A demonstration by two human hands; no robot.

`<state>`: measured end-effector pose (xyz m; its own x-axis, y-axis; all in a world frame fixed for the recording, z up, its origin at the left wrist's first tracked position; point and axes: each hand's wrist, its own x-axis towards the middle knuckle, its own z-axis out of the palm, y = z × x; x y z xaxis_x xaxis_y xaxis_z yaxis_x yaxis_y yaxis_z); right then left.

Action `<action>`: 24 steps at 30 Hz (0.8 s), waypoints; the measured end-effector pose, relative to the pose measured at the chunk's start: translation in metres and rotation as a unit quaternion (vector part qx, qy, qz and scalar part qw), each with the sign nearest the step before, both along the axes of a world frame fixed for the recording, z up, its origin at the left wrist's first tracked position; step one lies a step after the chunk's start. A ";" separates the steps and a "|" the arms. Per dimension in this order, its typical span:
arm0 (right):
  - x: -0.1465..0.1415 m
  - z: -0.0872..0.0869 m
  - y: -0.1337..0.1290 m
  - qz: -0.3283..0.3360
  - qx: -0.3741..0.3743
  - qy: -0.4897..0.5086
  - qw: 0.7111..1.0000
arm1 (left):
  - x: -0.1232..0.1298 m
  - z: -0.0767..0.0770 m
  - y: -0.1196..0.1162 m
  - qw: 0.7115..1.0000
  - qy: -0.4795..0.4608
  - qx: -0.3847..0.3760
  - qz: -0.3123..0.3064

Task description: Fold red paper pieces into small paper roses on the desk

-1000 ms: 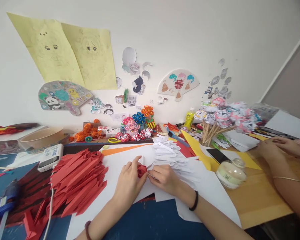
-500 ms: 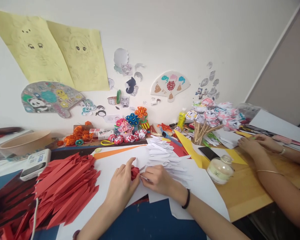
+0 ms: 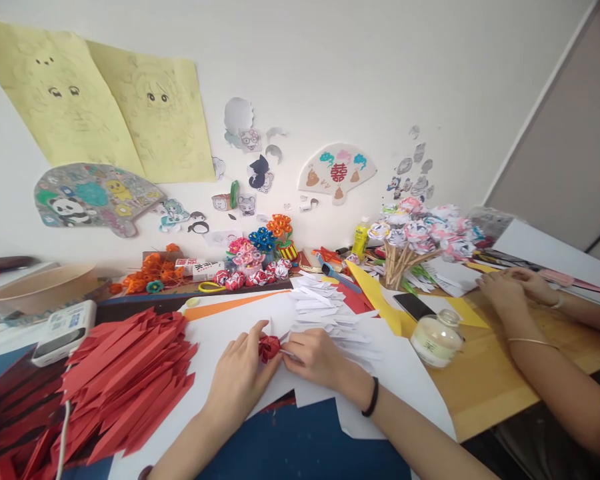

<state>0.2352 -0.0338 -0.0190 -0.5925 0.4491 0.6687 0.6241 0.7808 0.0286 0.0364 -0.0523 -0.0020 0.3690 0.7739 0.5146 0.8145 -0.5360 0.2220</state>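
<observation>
Head cam, only view here. Both hands are on a small red paper rose, sitting just above a white sheet in the middle of the desk. Left hand is curled round it from the left w/ thumb and fingertips pinching the bud. Right hand pinches it from the right side, fingers closed on the paper, black band on that wrist. So both grips are closed on the same rose, hands pretty much touching each other.

Stuff around: big fanned pile of red paper strips to the left, well apart from the hands. Heap of white paper strips just behind the right hand. White power bank-ish gadget w/ a cable at far left, tan bowl behind it. Row of finished paper flowers along the wall, yellow glue bottle further right, and a bunch of paper roses on sticks. Small glass jar near a dark phone on the wood part of the table.

Another person's hands are at far right, resting on the table edge by some papers, bracelets on the wrists. Can't tell what they're holding.
</observation>
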 end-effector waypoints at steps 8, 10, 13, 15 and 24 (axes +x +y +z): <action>0.001 0.000 0.000 0.025 -0.007 0.037 0.999 | 0.002 0.000 -0.002 1.000 -0.013 -0.012 0.005; 0.000 0.000 0.000 0.030 -0.002 0.063 0.998 | 0.002 0.002 -0.003 1.000 -0.028 -0.007 0.006; 0.000 -0.001 0.000 0.035 -0.005 0.085 0.996 | 0.002 0.003 -0.004 0.999 -0.054 0.000 0.007; -0.001 -0.001 -0.001 0.038 0.001 0.093 0.995 | 0.002 0.003 -0.004 0.998 -0.064 0.000 0.006; -0.002 -0.002 -0.003 0.037 0.035 0.087 0.995 | 0.005 0.002 -0.007 0.997 -0.077 0.012 0.004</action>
